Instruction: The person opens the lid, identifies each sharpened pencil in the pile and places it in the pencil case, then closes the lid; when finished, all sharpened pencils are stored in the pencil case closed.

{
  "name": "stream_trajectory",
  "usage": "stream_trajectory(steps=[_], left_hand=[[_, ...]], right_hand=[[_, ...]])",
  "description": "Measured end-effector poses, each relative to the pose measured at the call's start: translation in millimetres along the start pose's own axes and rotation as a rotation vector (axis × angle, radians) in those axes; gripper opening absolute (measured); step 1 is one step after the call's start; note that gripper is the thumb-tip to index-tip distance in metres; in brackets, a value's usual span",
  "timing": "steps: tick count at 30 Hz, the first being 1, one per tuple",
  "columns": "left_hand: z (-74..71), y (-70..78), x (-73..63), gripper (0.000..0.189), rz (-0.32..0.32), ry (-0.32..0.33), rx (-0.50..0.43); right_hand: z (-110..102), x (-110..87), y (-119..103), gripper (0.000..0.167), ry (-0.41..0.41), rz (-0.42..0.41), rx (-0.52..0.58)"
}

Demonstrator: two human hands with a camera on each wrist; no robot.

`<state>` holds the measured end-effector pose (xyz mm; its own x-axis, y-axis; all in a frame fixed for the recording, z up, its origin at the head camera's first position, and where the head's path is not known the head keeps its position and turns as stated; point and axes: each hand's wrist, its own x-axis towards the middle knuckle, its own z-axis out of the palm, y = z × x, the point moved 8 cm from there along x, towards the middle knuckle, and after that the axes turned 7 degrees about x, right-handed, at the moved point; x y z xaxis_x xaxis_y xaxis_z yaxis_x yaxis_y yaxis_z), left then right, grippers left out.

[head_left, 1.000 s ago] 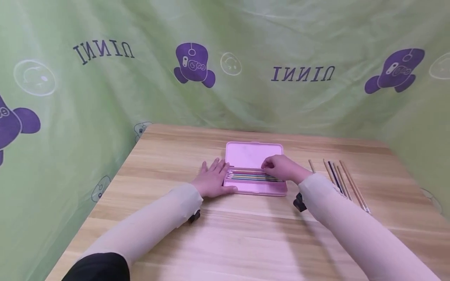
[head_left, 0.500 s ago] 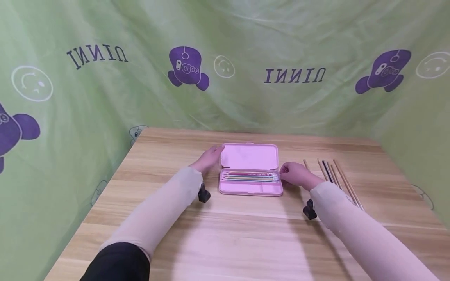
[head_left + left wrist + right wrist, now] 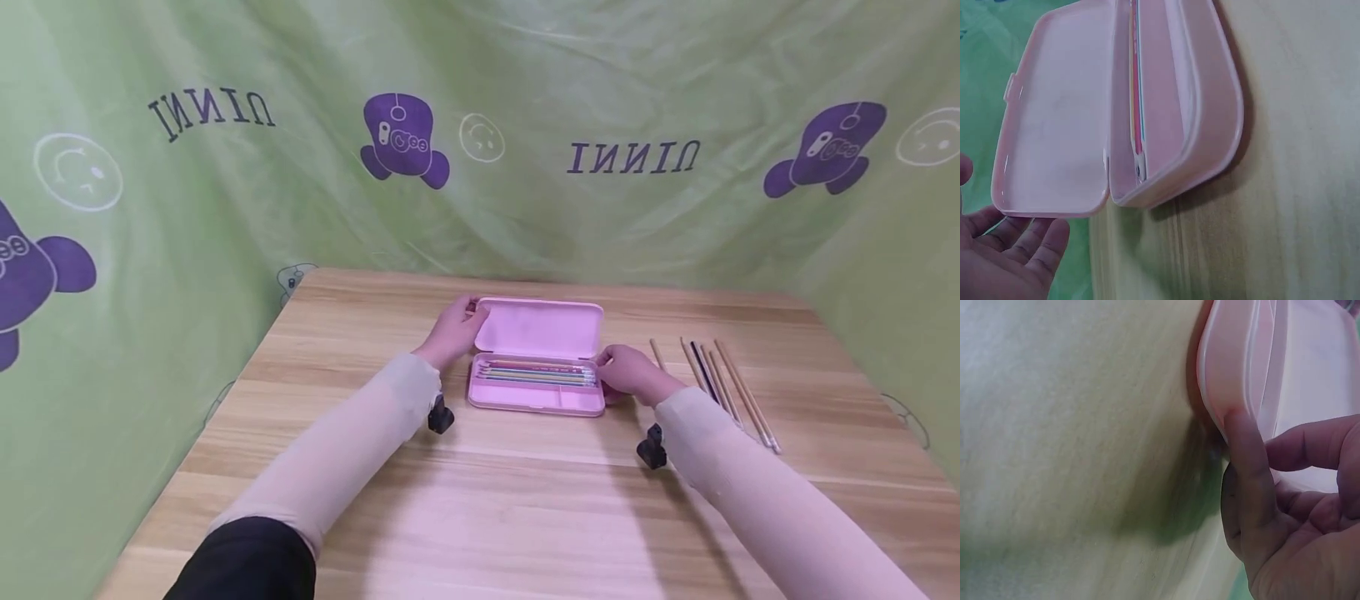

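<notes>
A pink pencil case (image 3: 536, 412) stands on the table with its lid (image 3: 538, 327) raised. Several coloured pencils (image 3: 534, 373) lie side by side in its long rear compartment. At the lid's left edge is my left hand (image 3: 452, 332); in the left wrist view its fingers (image 3: 1047, 247) reach behind the lid, fairly straight, with the thumb off it. My right hand (image 3: 632, 372) grips the right end of the case. One finger lies along the outer wall and the thumb is at the rim in the right wrist view.
Several thin wooden sticks or pencils (image 3: 738, 392), one of them dark, lie on the wooden table (image 3: 495, 500) to the right. Green patterned cloth (image 3: 517, 225) hangs behind and at both sides.
The right hand has left the pencils and gone to the case's right end. From the table at the left, the left hand has moved to the lid, which has tilted up slightly.
</notes>
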<state>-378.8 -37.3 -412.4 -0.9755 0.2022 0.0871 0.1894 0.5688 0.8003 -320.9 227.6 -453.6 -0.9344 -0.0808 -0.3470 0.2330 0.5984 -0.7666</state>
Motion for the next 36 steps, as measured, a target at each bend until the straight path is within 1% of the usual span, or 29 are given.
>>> stream_trajectory(steps=[3,6,11,14,16,18,20,21,23,26,28,30,33,36], left_hand=[[-4.4,5.4,-6.2,0.038,0.035,0.012,-0.005],[-6.9,8.0,-14.5,0.031,0.053,0.022,0.005],[-5.6,6.8,-24.0,0.026,0.097,0.017,0.048],[-7.1,1.6,-28.7,0.025,0.107,0.016,0.042],[-8.7,-2.4,-32.9,0.023,0.108,0.007,0.028],[-9.3,-4.7,-37.5,0.019,0.13,-0.01,0.046],[-7.0,-4.5,-42.6,0.015,0.176,-0.05,0.097],[-4.5,-4.4,-44.6,0.015,0.211,-0.074,0.141],[2.5,-4.4,-48.7,0.018,0.285,-0.117,0.239],[14.5,-7.2,-51.9,0.027,0.363,-0.172,0.392],[20.9,-9.7,-52.3,0.035,0.381,-0.198,0.467],[25.6,-11.5,-51.0,0.042,0.387,-0.217,0.515],[28.7,-11.3,-48.2,0.047,0.389,-0.228,0.54],[29.3,-10.2,-44.9,0.045,0.387,-0.224,0.55]], right_hand=[[-1,3.3,-1,0.022,0.018,-0.002,-0.016],[-5,6.6,-3,0.024,0.049,-0.009,-0.033],[-9,10.4,-3,0.027,0.096,-0.01,-0.021],[-8,12.0,-1,0.029,0.084,-0.029,0.068],[-7,11.9,1,0.035,0.038,-0.044,0.188],[-6,10.9,3,0.045,-0.03,-0.052,0.336],[-6,8.5,3,0.054,-0.093,-0.058,0.442],[-6,6.8,3,0.057,-0.125,-0.063,0.478],[-6,5.0,2,0.06,-0.163,-0.077,0.495],[-3,3.1,2,0.059,-0.182,-0.091,0.466],[-1,3.3,3,0.061,-0.173,-0.081,0.441],[0,3.6,3,0.064,-0.159,-0.073,0.418],[1,5.1,4,0.067,-0.14,-0.06,0.395],[1,6.2,4,0.069,-0.135,-0.052,0.384]])
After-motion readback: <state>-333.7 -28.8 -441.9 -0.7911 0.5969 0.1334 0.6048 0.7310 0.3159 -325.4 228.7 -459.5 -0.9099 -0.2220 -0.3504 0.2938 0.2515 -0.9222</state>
